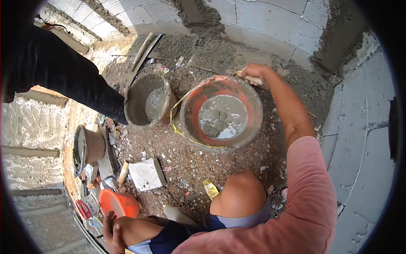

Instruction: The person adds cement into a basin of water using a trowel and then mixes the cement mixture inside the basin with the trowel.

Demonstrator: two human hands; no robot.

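The right hand (255, 72) is grasping a pale-handled tool (254, 79) at the far rim of a round, orange, mortar-crusted bucket (255, 113). Wet grey mortar (218, 120) is lying inside the bucket, below and left of that hand. The left hand (112, 233) is hanging released beside the bent knee, near a small bright-orange plastic bucket (132, 205). A grey-coated bucket (136, 103) is standing left of the mortar-crusted one.

The right hand (253, 73) grips a pale-handled tool (256, 80) at the rim of a round, mortar-crusted orange tub (195, 111) of wet grey mix (222, 116) — the left hand (112, 233) is beside a bright-orange plastic bucket (130, 204).
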